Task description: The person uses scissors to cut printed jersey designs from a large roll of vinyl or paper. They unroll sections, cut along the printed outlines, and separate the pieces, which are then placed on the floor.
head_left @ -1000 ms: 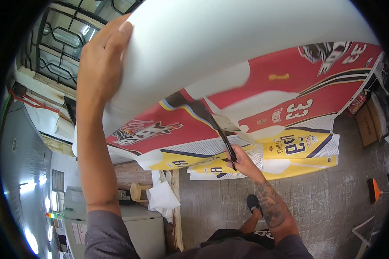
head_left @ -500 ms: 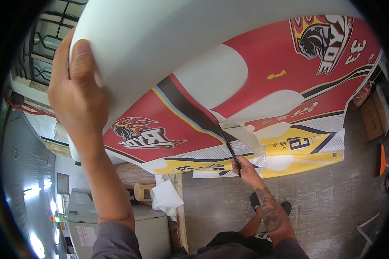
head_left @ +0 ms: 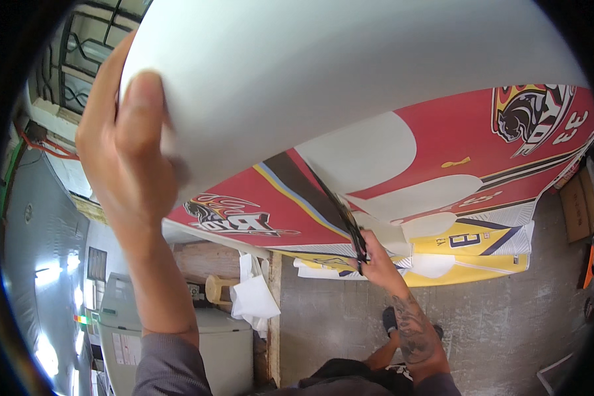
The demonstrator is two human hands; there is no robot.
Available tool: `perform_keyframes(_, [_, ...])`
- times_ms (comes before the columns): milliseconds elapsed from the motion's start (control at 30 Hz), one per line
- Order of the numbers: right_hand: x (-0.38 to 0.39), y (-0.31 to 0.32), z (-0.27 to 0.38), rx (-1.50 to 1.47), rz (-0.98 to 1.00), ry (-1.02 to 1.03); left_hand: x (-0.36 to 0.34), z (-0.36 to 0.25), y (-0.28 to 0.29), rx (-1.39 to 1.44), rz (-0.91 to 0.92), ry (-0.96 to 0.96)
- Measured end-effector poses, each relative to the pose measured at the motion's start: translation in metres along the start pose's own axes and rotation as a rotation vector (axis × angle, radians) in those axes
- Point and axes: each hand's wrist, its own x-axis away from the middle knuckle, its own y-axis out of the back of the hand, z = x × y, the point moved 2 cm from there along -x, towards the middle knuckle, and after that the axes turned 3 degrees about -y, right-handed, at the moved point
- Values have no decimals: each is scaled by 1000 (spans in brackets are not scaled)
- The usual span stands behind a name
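Observation:
My left hand [head_left: 129, 142] is closed on the left edge of a large white curved sheet [head_left: 297, 59], its thumb lying on the white face. Below the curve hangs a printed sheet [head_left: 455, 132] with red panels, white shapes and dark stripes; whether the two are one piece I cannot tell. Black-handled scissors [head_left: 358, 247] sit in my right hand [head_left: 379, 264], fingers wrapped round the handles. Their long blades point up and left along the dark stripe. Right beside them the cut material stands apart in a loose flap [head_left: 379, 228].
Yellow, white and navy printed material [head_left: 468, 241] hangs lower down near the floor [head_left: 336, 323]. At lower left are a grey-white cabinet [head_left: 224, 350], a wooden stool [head_left: 216, 288] and white sheets [head_left: 254, 297]. Cardboard boxes [head_left: 577, 204] stand at the right.
The white curve now reaches lower over the printed sheet. The scissors have advanced up and left along the dark stripe. My left hand stays on the edge, slightly shifted.

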Motion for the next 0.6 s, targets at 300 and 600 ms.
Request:
perform_keyframes(300, [4, -17, 72, 154, 67, 32, -57, 6, 13, 4, 150, 151])
perform_keyframes(600, [-23, -17, 70, 109, 47, 69, 23, -25, -13, -302, -322, -247])
